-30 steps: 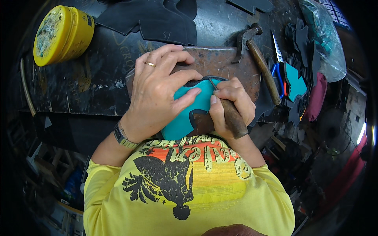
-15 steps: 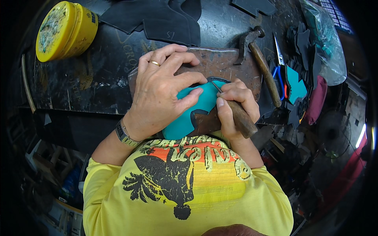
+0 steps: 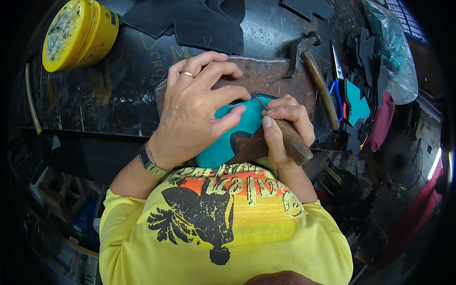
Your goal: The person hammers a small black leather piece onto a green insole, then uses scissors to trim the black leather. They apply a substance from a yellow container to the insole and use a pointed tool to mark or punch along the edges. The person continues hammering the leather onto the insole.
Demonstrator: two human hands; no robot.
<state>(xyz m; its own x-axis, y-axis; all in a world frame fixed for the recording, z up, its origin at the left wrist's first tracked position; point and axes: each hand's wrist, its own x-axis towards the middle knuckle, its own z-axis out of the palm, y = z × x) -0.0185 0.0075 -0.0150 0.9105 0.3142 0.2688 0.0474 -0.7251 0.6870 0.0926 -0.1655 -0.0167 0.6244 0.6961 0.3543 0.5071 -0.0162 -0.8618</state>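
Note:
A teal piece with a black edge, like a cut shoe upper part, lies on a worn brown board at the table's near edge. My left hand lies over its left side, fingers spread, with the thumb and index fingertip pressing on the teal surface. In my right hand is an awl with a thick wooden handle. Its thin metal tip points up and left and meets the teal piece near its far, dark-rimmed edge. My right fingers wrap round the handle close to the metal.
A hammer rests at the board's right side, beside blue-handled scissors and another teal piece. Dark cut scraps and a clear plastic bag lie farther right. Black sheets lie beyond the board; a yellow tub stands far left.
Both hands keep nearly the same place on the teal piece, and the awl tip stays by its far edge. The right hand and handle have shifted very slightly right.

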